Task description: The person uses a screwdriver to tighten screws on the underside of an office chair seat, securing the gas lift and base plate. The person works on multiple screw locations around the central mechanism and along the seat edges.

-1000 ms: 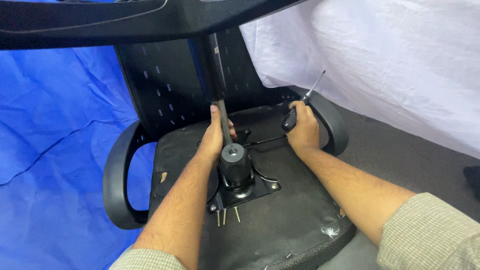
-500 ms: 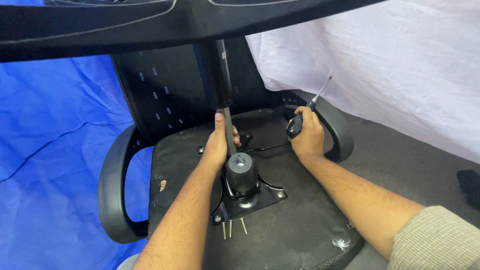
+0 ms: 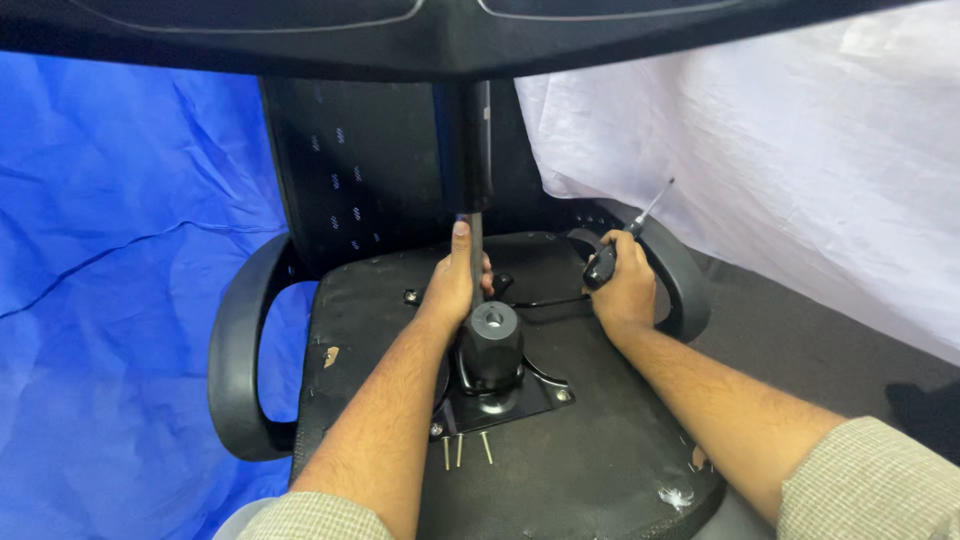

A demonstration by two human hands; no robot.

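An upturned black office chair lies with the underside of its seat (image 3: 600, 470) facing up. A black mechanism plate with a round socket (image 3: 490, 345) is mounted at its middle. My left hand (image 3: 455, 285) is wrapped around the thin metal gas-lift rod (image 3: 477, 240) that stands just behind the socket. My right hand (image 3: 625, 285) rests on the seat underside near the right armrest and grips a screwdriver (image 3: 618, 248) with a black handle, its shaft pointing up and to the right. Three loose screws (image 3: 462, 450) lie on the seat just in front of the plate.
The black chair base (image 3: 450, 40) spans the top of the view, above the rod. Armrests curve out at the left (image 3: 235, 350) and right (image 3: 680, 280). A blue cloth (image 3: 110, 250) covers the left, a white cloth (image 3: 780, 150) the right, with dark floor (image 3: 800, 350) beneath.
My view has shifted slightly and the chair sits a little more centred. Both hands keep their holds on the rod and the screwdriver.
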